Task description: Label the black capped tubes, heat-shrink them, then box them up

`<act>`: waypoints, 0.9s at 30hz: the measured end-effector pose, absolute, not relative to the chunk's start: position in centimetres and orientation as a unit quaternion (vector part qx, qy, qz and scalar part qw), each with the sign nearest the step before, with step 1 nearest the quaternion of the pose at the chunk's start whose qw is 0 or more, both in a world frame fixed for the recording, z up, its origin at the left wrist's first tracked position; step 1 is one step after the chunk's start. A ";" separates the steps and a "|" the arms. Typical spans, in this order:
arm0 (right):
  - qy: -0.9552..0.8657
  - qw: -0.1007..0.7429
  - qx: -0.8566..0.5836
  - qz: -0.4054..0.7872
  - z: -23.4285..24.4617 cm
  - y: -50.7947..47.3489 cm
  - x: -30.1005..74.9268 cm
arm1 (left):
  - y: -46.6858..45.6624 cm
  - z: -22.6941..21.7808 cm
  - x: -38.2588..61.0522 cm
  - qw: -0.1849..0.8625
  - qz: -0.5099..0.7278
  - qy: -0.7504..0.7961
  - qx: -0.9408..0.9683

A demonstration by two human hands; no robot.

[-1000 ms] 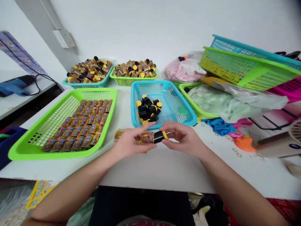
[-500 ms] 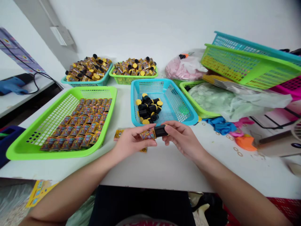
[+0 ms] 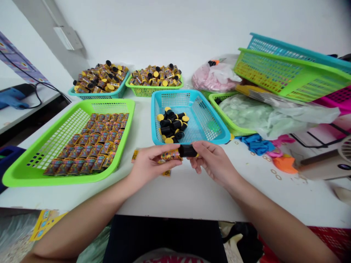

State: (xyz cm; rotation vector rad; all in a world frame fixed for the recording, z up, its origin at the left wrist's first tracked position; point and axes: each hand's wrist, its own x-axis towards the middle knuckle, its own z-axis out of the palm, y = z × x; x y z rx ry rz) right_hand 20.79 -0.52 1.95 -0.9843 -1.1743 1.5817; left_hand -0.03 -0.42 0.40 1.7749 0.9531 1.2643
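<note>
The left hand [image 3: 145,160] is grasping a printed sleeve [image 3: 170,156] between thumb and fingers, and the right hand [image 3: 215,160] is pinching a black canister [image 3: 188,151] against the sleeve's end. Both are being held between the two hands, above the white table [image 3: 164,197]; how far the canister is reaching inside the sleeve, I cannot tell. A second ago the right fingers were holding the canister's yellow cap, which was showing whole; now the right thumb is lying over the black body and only a sliver of yellow is showing. The canister is also lying more level than it was then.

Just beyond the hands, a blue basket [image 3: 203,126] is holding a heap of loose black canisters [image 3: 174,126], looking the same as before. To the left of the left hand, a green basket [image 3: 49,182] is holding rows of printed pieces [image 3: 90,146], likewise unchanged. A flat printed piece [image 3: 166,172] is lying just below the left fingertips. Well right of the right hand, crumpled blue pieces [image 3: 256,144] are resting on the table.
</note>
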 end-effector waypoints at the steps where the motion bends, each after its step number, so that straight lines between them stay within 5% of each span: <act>1: -0.464 0.447 -0.399 0.652 1.9 -0.5 20.7 | -0.4 0.4 0.0 0.365 0.495 0.370 0.696; 7: -0.510 0.456 -0.396 0.612 1.8 -0.4 20.9 | -0.4 0.6 -0.4 0.286 0.465 0.366 0.753; 17: -0.749 0.457 -0.334 0.344 2.0 -0.8 21.6 | -0.1 0.3 -0.8 0.211 0.440 0.311 0.816; 27: -0.704 0.439 -0.289 0.478 1.0 -0.9 20.6 | -0.4 0.9 -0.3 0.602 0.342 0.282 0.664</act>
